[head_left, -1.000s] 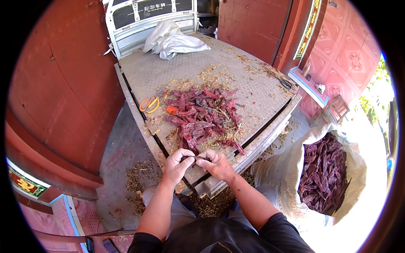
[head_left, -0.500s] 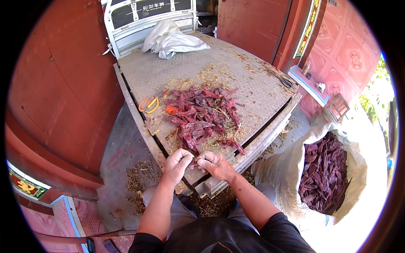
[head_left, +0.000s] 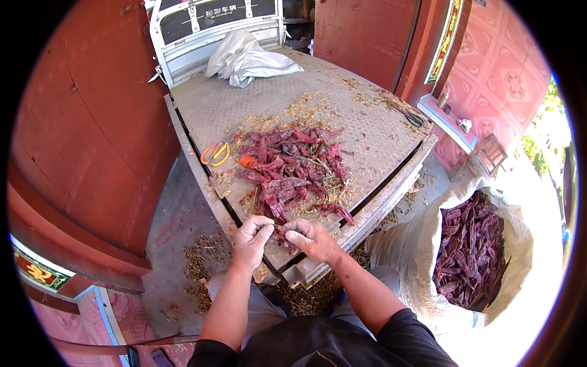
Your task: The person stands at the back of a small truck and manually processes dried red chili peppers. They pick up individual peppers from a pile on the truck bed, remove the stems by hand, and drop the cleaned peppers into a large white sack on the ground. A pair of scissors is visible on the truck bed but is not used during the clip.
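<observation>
**Wrinkled, dark-red dried chili [head_left: 281, 232] at the grey metal truck bed's [head_left: 205, 110] near end**

Your left hand [head_left: 250, 240] has its grip pinched on one end of the chili; your right hand's [head_left: 312, 240] grip is clamped on the other. A heap of crumpled red dried chilies [head_left: 287, 183] lies just beyond. A pale woven sack [head_left: 400, 254] stands off the bed's right edge.

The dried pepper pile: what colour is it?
The pile is mostly dark red, with a bright orange-red patch at left, best seen in the head view.

Peppers [head_left: 287, 165] on flatbed [head_left: 205, 107] — scissors [head_left: 228, 150] left, sack [head_left: 403, 254] right.
</observation>
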`<state>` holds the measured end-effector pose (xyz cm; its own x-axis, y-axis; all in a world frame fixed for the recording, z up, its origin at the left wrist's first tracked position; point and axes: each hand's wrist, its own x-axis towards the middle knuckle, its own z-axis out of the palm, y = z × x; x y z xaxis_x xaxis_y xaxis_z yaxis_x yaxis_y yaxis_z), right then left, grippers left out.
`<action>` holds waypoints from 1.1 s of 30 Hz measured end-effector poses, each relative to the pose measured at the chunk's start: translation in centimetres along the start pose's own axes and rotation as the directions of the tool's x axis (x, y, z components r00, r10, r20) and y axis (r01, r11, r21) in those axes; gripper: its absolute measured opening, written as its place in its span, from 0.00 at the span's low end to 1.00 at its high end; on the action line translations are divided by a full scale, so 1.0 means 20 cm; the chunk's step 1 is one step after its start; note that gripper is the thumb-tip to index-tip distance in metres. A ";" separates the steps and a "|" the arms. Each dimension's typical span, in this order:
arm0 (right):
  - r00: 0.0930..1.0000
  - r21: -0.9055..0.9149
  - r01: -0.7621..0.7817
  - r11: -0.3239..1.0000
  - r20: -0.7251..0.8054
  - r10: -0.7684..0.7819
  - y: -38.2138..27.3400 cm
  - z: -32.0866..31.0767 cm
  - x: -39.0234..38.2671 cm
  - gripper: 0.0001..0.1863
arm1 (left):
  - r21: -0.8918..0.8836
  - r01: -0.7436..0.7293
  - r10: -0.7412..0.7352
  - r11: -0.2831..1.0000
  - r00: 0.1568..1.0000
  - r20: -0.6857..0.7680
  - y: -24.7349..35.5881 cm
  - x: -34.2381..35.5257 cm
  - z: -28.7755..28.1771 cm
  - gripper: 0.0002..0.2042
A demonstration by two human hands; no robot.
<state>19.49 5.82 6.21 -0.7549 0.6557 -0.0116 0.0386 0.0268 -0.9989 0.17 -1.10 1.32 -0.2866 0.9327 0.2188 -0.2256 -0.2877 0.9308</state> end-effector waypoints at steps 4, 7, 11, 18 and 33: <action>1.000 0.034 0.027 0.999 -0.005 -0.027 0.05 0.01 0.01 0.15 | 0.012 -0.019 0.019 1.000 1.000 -0.001 -0.01 0.01 0.00 0.04; 0.999 0.093 0.038 0.995 -0.033 -0.035 0.06 0.02 0.01 0.12 | 0.009 0.019 -0.019 1.000 1.000 0.021 0.02 0.00 0.01 0.04; 0.997 0.059 0.064 0.996 -0.043 -0.062 0.06 0.01 0.01 0.10 | 0.046 0.036 -0.037 0.998 0.999 0.036 0.03 0.00 -0.01 0.06; 0.985 0.199 0.161 0.967 -0.092 -0.146 0.05 0.03 0.00 0.06 | 0.101 0.118 -0.133 0.988 0.980 0.147 0.10 0.00 0.02 0.10; 0.992 0.192 0.069 0.979 -0.115 -0.048 0.05 -0.02 0.00 0.11 | 0.449 -0.226 0.161 0.865 0.971 0.179 0.06 0.02 0.02 0.12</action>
<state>19.82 6.12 5.14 -0.6758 0.7359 0.0414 -0.1403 -0.0732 -0.9874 0.19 -0.88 2.60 -0.1475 0.8981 0.4143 0.2878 -0.3618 0.8867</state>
